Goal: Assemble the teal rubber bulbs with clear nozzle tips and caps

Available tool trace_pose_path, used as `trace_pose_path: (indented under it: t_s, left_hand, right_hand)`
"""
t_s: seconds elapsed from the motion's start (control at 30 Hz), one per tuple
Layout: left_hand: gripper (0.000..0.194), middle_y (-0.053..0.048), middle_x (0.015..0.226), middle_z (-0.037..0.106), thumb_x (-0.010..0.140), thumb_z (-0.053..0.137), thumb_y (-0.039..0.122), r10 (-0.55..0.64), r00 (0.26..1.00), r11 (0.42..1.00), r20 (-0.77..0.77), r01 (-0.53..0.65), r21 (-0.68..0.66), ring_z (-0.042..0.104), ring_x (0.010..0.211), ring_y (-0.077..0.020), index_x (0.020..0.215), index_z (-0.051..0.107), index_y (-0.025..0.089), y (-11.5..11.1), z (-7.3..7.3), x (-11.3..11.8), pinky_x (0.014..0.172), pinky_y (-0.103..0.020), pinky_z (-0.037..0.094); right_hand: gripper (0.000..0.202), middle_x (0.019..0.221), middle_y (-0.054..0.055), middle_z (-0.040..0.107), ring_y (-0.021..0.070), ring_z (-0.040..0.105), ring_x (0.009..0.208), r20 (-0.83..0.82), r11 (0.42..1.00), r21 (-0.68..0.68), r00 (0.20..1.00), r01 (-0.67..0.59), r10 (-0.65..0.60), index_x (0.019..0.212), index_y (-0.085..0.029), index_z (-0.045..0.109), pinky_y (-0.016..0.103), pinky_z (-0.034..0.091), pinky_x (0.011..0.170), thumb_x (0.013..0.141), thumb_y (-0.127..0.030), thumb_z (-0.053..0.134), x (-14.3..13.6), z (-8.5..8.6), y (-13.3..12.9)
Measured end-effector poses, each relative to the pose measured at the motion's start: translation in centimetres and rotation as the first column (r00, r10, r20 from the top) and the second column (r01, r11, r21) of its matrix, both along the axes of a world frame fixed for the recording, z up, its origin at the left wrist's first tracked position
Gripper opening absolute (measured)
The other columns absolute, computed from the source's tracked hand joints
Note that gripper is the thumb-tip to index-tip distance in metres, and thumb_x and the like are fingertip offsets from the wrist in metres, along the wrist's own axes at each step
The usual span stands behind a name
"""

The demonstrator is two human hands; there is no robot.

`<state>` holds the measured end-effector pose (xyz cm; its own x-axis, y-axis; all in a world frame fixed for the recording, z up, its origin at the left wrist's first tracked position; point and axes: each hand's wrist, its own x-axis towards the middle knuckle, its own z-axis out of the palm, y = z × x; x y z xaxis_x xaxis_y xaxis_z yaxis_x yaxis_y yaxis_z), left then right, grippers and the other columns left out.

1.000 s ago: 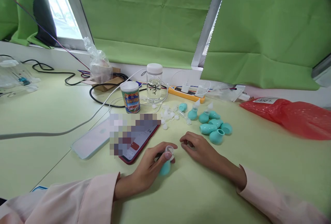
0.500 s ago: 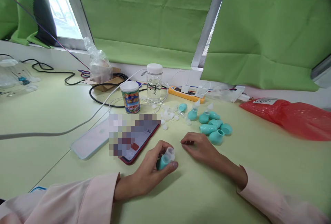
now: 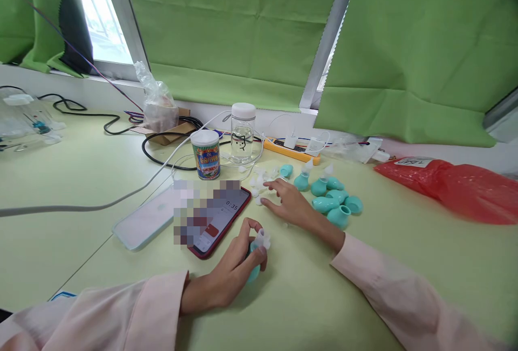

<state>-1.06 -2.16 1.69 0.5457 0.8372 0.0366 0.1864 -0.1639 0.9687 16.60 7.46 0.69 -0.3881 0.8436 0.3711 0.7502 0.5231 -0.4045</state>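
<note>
My left hand (image 3: pixel 237 264) is closed around a teal squeeze bulb (image 3: pixel 254 274), with a translucent white plastic piece (image 3: pixel 263 238) at the bulb's neck. Whether the two are joined I cannot tell. Fingers apart, my right hand (image 3: pixel 286 201) reaches over the table to a scatter of small white plastic parts (image 3: pixel 256 181); its fingertips are at their near edge. To its right lie several loose teal bulbs (image 3: pixel 339 215). Two bulbs behind them stand upright with clear pointed tips (image 3: pixel 309 165) on top.
A phone (image 3: pixel 222 216) in a dark red case lies left of my hands, beside a pale phone case (image 3: pixel 148 220). Behind stand a noodle cup (image 3: pixel 206 156), a lidded clear bottle (image 3: pixel 243 135) and a yellow power strip (image 3: pixel 291 149). A red plastic bag (image 3: pixel 449 189) lies at right.
My right hand has moved left and away from me to the small white parts, its fingers spreading. My left hand has tilted the bulb and closed its thumb further over it.
</note>
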Motion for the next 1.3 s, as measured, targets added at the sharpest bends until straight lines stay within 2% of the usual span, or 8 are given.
trace_pose_path:
  t_s: [0.13, 0.3, 0.4, 0.5, 0.63, 0.73, 1.03, 1.3]
  left_hand:
    - [0.02, -0.001, 0.073, 0.051, 0.082, 0.044, 0.036, 0.038, 0.999, 0.999, 0.007, -0.038, 0.029, 0.047, 0.065, -0.0126, 0.088, 0.046, 0.018, 0.3, -0.4, 0.2, 0.063, -0.024, 0.038]
    - [0.032, 0.001, 0.068, 0.053, 0.077, 0.052, 0.038, 0.139, 0.99, 0.99, 0.006, -0.139, -0.009, 0.048, 0.059, -0.0114, 0.101, 0.055, 0.017, 0.8, -1.3, 0.4, 0.056, -0.022, 0.037]
    - [0.034, 0.001, 0.061, 0.052, 0.077, 0.052, 0.039, 0.121, 0.991, 0.992, 0.05, -0.119, -0.047, 0.045, 0.053, -0.0097, 0.1, 0.058, 0.014, 1.0, -1.4, 0.5, 0.053, -0.021, 0.036]
    - [0.031, 0.002, 0.057, 0.051, 0.077, 0.053, 0.039, 0.114, 0.993, 0.993, 0.04, -0.113, -0.019, 0.043, 0.052, -0.0089, 0.092, 0.062, 0.014, 1.0, -1.1, 0.5, 0.049, -0.02, 0.033]
    - [0.028, 0.002, 0.054, 0.05, 0.076, 0.054, 0.038, 0.113, 0.994, 0.993, -0.009, -0.113, 0.034, 0.043, 0.051, -0.0087, 0.083, 0.065, 0.014, 1.1, -0.8, 0.6, 0.047, -0.019, 0.031]
    - [0.028, 0.002, 0.053, 0.05, 0.076, 0.055, 0.038, 0.108, 0.994, 0.994, -0.006, -0.108, 0.036, 0.042, 0.049, -0.0085, 0.081, 0.066, 0.012, 1.2, -0.8, 0.6, 0.047, -0.018, 0.031]
    - [0.033, 0.002, 0.051, 0.052, 0.078, 0.052, 0.037, 0.099, 0.995, 0.993, -0.006, -0.099, 0.071, 0.039, 0.049, -0.0084, 0.097, 0.066, 0.014, 1.0, -0.8, 0.4, 0.046, -0.018, 0.031]
    - [0.028, -0.002, 0.068, 0.066, 0.081, 0.05, 0.032, 0.039, 0.997, 0.989, 0.067, -0.048, 0.141, 0.056, 0.066, -0.0141, 0.099, 0.066, 0.017, 0.4, -0.7, 0.6, 0.062, -0.021, 0.043]
  right_hand:
    - [0.017, 0.077, 0.006, 0.06, 0.0182, 0.056, 0.075, -0.018, 0.998, -0.056, 0.999, -0.032, 0.031, 0.089, -0.015, 0.06, 0.033, 0.044, 0.071, 0.076, -0.024, 0.053, -1.2, -0.7, 0.2]
    - [0.017, 0.065, 0.003, 0.06, 0.0112, 0.054, 0.056, -0.186, 0.982, -0.177, 0.982, -0.071, 0.038, 0.079, -0.013, 0.06, 0.023, 0.045, 0.053, 0.076, -0.029, 0.055, 0.5, 1.6, -1.9]
    - [0.024, 0.059, 0.002, 0.059, 0.0089, 0.052, 0.046, -0.457, 0.866, -0.437, 0.889, -0.244, 0.02, 0.075, -0.012, 0.063, 0.021, 0.044, 0.044, 0.068, -0.035, 0.063, 1.9, 3.3, -4.3]
    - [0.023, 0.056, 0.002, 0.059, 0.0092, 0.053, 0.044, -0.567, 0.775, -0.535, 0.823, -0.336, -0.034, 0.075, -0.012, 0.066, 0.021, 0.044, 0.043, 0.062, -0.031, 0.069, 2.6, 3.7, -6.0]
    - [0.022, 0.057, 0.003, 0.061, 0.01, 0.055, 0.046, -0.59, 0.736, -0.571, 0.805, -0.363, -0.061, 0.075, -0.011, 0.068, 0.022, 0.047, 0.046, 0.061, -0.028, 0.07, 2.6, 3.3, -6.5]
    - [0.023, 0.057, 0.004, 0.062, 0.0107, 0.057, 0.047, -0.581, 0.742, -0.574, 0.811, -0.347, -0.071, 0.076, -0.011, 0.069, 0.023, 0.048, 0.047, 0.061, -0.027, 0.071, 2.6, 3.0, -6.2]
    - [0.02, 0.06, 0.003, 0.064, 0.0112, 0.058, 0.051, -0.681, 0.688, -0.563, 0.729, -0.458, -0.072, 0.077, -0.014, 0.071, 0.023, 0.051, 0.05, 0.058, -0.02, 0.073, 2.4, 1.8, -6.1]
    - [0.017, 0.061, 0.002, 0.065, 0.0096, 0.059, 0.051, -0.653, 0.636, -0.575, 0.757, -0.515, 0.023, 0.08, -0.016, 0.071, 0.019, 0.049, 0.049, 0.063, -0.019, 0.07, 2.5, 1.4, -5.8]
